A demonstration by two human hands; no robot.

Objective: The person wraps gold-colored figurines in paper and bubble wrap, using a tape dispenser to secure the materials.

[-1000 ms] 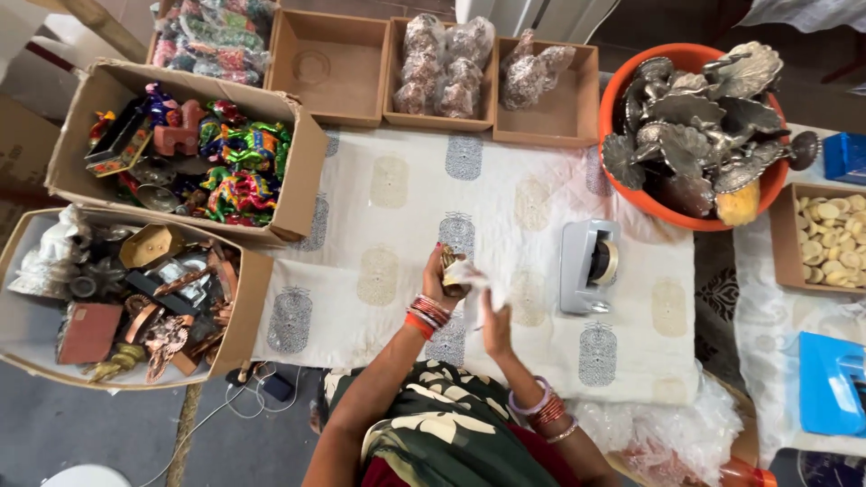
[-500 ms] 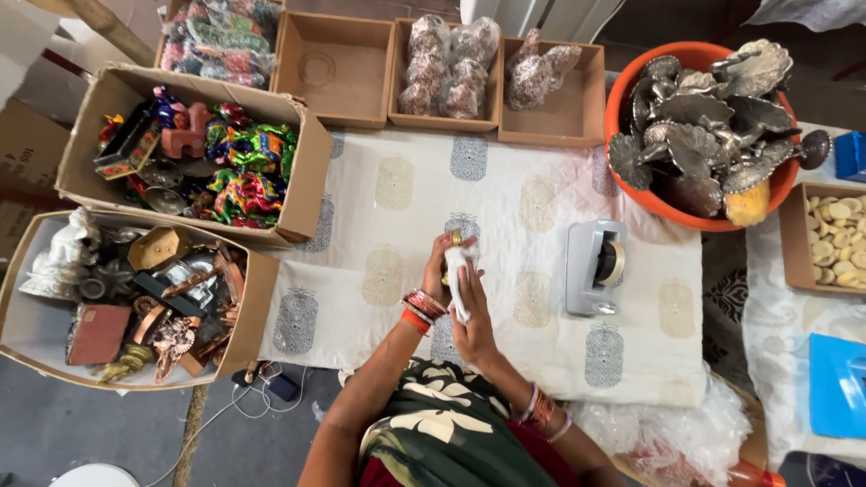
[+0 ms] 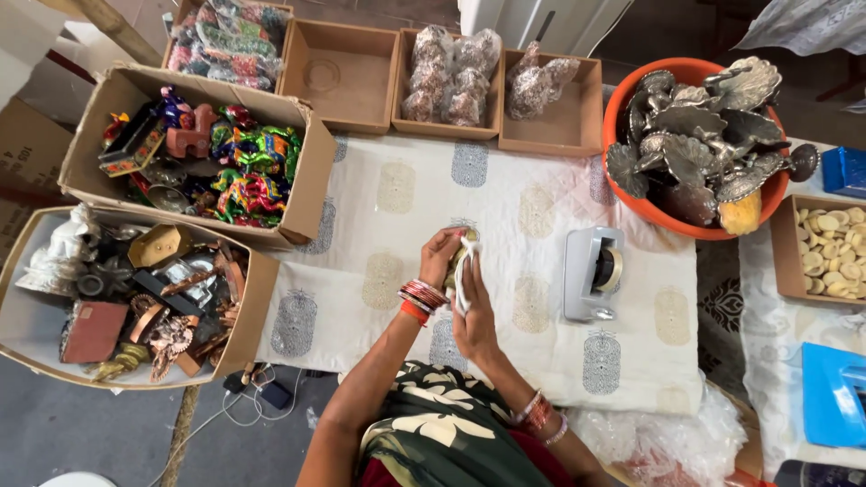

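The fingers of the left hand (image 3: pixel 442 259) are curling closed around a small brass-coloured object (image 3: pixel 468 238), gripping it from the left side, while the right hand (image 3: pixel 474 311) is closing from below, its fingers pressing a piece of white wrapping (image 3: pixel 460 281) against that object; what kind of object it is cannot be told, since both hands are covering most of it. Red bangles (image 3: pixel 420 296) are sitting on the left wrist. The hands are working just above a white printed cloth (image 3: pixel 397 194) that is covering the table. To the right of the hands, near them, a grey tape dispenser (image 3: pixel 593 272) is standing on the cloth. Beyond it, an orange tub (image 3: pixel 622 194) is holding dark metal peacock-shaped pieces (image 3: pixel 699 135). Along the far edge, cardboard trays (image 3: pixel 356 113) are sitting side by side, two of them holding plastic-wrapped bundles (image 3: pixel 456 77). To the left, well apart from the hands, a cardboard box (image 3: pixel 307 180) is holding colourful wrapped items, and another box (image 3: pixel 248 311) beneath it is holding mixed metal figurines.
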